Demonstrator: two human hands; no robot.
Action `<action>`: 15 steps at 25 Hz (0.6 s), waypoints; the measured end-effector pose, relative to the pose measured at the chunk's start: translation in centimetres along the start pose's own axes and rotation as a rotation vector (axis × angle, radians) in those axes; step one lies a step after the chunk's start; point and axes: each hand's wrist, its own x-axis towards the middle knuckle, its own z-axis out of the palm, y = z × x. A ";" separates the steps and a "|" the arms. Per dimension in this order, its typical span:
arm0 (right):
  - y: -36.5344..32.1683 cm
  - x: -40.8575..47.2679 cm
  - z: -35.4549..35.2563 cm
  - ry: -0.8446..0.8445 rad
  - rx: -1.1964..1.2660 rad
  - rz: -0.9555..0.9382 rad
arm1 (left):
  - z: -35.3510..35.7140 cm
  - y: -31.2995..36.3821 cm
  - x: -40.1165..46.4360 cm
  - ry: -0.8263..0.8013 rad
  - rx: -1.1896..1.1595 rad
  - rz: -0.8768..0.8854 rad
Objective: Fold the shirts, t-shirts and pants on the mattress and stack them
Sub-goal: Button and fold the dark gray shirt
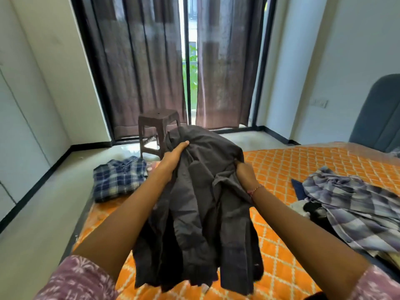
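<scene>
I hold a dark grey shirt (203, 208) up in the air over the orange quilted mattress (281, 169). My left hand (174, 155) grips the shirt near its top left, thumb on the cloth. My right hand (245, 172) grips a bunched part on the right. The shirt hangs crumpled between my arms, its lower edge close to the mattress. A folded blue plaid shirt (119, 178) lies at the mattress's far left corner. A heap of unfolded clothes topped by a grey-purple plaid shirt (355, 211) lies at the right.
A brown plastic stool (159, 128) stands on the floor beyond the mattress, before dark curtains (140, 68) and a glass door. A grey padded headboard (376, 118) rises at the far right. Pale floor runs along the mattress's left side.
</scene>
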 end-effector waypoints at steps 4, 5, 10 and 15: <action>-3.8 -0.3 1.2 0.031 -0.057 0.060 | -0.4 -1.5 -3.8 0.113 0.268 0.093; -4.2 -0.2 1.5 0.009 -0.040 0.088 | -0.1 -2.2 -5.1 0.151 0.336 0.230; -6.6 -2.0 3.0 0.007 0.173 0.188 | 1.4 -8.5 -9.2 -0.184 0.054 0.532; -6.8 -2.2 3.6 0.080 0.386 0.262 | 1.7 -8.4 -8.0 -0.478 -0.412 0.099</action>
